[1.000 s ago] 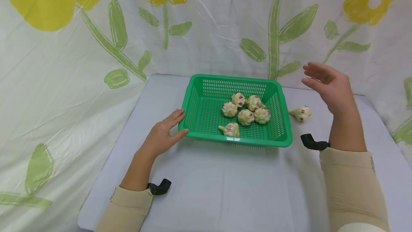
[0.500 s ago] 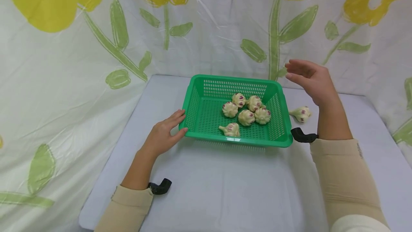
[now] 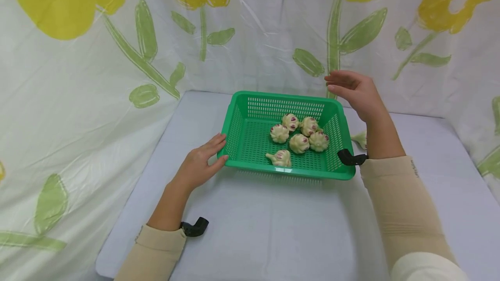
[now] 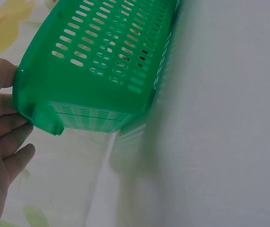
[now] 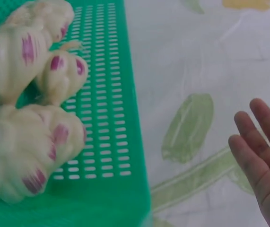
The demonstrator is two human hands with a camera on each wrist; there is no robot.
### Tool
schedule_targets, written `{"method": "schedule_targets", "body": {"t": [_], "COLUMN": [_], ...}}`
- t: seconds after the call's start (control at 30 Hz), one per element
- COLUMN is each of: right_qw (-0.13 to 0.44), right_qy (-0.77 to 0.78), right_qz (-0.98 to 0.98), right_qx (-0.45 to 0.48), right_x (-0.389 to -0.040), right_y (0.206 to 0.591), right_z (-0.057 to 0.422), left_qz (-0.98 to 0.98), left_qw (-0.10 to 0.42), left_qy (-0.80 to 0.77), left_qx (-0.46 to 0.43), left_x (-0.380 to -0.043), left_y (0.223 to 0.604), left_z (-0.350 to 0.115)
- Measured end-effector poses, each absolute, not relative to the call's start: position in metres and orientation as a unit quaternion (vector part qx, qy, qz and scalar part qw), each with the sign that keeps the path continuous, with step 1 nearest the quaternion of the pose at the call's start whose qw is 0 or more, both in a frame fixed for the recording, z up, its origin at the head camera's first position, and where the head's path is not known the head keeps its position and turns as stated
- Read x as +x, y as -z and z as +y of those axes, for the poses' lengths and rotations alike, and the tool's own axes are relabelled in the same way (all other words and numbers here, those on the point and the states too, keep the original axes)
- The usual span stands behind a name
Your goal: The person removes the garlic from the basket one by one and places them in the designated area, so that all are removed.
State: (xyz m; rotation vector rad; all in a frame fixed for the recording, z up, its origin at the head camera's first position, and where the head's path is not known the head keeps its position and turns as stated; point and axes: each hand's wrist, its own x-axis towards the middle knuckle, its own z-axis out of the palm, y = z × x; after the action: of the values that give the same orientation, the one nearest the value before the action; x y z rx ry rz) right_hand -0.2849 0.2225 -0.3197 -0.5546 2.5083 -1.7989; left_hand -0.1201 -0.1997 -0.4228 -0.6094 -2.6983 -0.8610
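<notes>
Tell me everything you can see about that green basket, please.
The basket is bright green, rectangular and open-topped, with rounded corners and a broad, glossy rim. It looks like plastic. Its walls lean outward and, like the floor, are full of small holes. It stands upright on the pale table. Six garlic bulbs lie inside, mostly toward the right. The person's left hand touches the rim near the front left corner.

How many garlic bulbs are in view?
7: five clustered garlic bulbs in the green basket, one near its front wall, one on the table right of it, partly hidden by the right forearm; more may hide.
</notes>
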Motion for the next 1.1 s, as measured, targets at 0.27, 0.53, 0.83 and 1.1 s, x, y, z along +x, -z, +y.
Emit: {"method": "schedule_targets", "body": {"t": [0.27, 0.53, 0.83, 1.1], "right_qw": [0.040, 0.095, 0.172, 0.266], "right_qy": [0.601, 0.538, 0.465, 0.436], "right_qz": [0.777, 0.814, 0.834, 0.815], "right_qx": [-0.180, -0.195, -0.242, -0.275], "right_x": [-0.301, -0.308, -0.314, -0.317], "right_y": [0.332, 0.340, 0.354, 0.366], "right_z": [0.203, 0.182, 0.159, 0.147], "left_qz": [-0.921, -0.919, -0.917, -0.919], "left_qw": [0.130, 0.126, 0.127, 0.125], "left_qy": [0.299, 0.307, 0.310, 0.309], "left_qx": [-0.213, -0.214, -0.216, -0.211], "left_x": [-0.120, -0.119, -0.119, -0.118], "left_y": [0.421, 0.420, 0.424, 0.423], "left_z": [-0.201, -0.200, -0.200, -0.199]}}
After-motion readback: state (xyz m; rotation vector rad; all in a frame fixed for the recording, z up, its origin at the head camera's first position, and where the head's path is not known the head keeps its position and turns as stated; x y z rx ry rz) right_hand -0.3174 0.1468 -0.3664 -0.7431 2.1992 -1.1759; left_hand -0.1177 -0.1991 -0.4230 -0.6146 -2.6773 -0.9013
